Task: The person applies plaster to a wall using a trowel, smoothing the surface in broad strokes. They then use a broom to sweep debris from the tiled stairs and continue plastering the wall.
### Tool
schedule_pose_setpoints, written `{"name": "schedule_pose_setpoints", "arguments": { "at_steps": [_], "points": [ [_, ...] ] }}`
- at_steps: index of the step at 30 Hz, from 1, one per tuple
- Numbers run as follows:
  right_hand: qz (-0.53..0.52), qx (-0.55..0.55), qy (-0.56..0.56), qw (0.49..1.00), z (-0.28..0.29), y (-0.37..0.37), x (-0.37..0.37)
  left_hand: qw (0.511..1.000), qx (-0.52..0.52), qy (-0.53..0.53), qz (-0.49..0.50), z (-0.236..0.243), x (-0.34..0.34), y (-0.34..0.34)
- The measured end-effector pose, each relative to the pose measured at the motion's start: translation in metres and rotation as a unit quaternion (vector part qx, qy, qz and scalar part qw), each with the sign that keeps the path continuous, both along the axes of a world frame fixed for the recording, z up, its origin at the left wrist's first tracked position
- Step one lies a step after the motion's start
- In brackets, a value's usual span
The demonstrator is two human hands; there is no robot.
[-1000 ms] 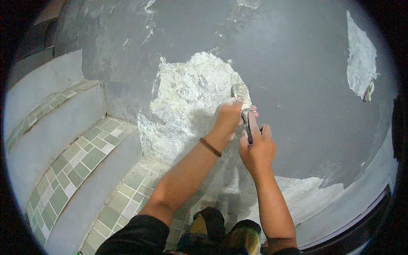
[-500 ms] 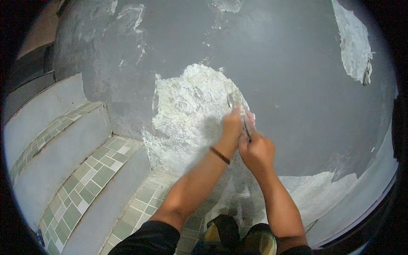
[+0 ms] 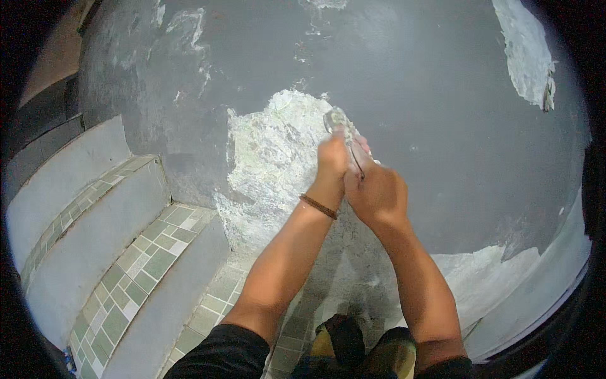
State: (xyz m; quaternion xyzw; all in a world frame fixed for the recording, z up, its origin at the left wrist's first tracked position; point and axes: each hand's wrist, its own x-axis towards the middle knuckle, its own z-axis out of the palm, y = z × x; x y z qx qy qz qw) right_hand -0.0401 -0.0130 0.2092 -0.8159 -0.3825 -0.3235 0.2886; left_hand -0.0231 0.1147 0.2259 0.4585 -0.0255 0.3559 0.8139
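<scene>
Both my hands are closed on one slim metal tool with a rounded, spoon-like head (image 3: 334, 119); I cannot make out its exact kind. My left hand (image 3: 332, 156), below a brown bracelet, grips just under the head. Lower down, my right hand (image 3: 379, 189) wraps the handle, with its fingers largely hidden. The head meets the upper right edge of a rough whitish bare patch (image 3: 271, 151), where dark grey paint borders it. Pale bits show on the head.
The dark grey wall (image 3: 442, 126) has another peeled strip (image 3: 524, 50) at upper right and bare plaster (image 3: 480, 284) low right. Tiled steps (image 3: 132, 259) climb at the left. My feet (image 3: 341, 338) stand on the tiled floor close to the wall.
Both hands and the tool have moved up and slightly left along the patch's right edge. The grip of both hands stays on the tool, and the view has shifted a little.
</scene>
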Motion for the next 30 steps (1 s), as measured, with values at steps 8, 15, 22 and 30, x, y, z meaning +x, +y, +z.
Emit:
{"name": "schedule_pose_setpoints", "arguments": {
  "at_steps": [8,15,22,30],
  "points": [
    [-0.009,0.001,0.066,0.998,0.004,-0.004,-0.011,0.999,0.005,0.028,0.037,-0.005,-0.003,-0.01],
    [0.026,0.025,-0.003,0.999,0.013,0.002,-0.008,1.0,-0.013,0.019,0.009,0.005,-0.003,0.001],
    [0.039,0.023,-0.026,0.999,0.014,0.006,-0.003,0.999,-0.031,-0.023,0.009,0.015,-0.002,0.008],
    [0.001,-0.011,0.013,1.0,0.017,0.01,-0.008,0.999,0.021,0.024,0.039,0.009,-0.005,0.006]
  ]
}}
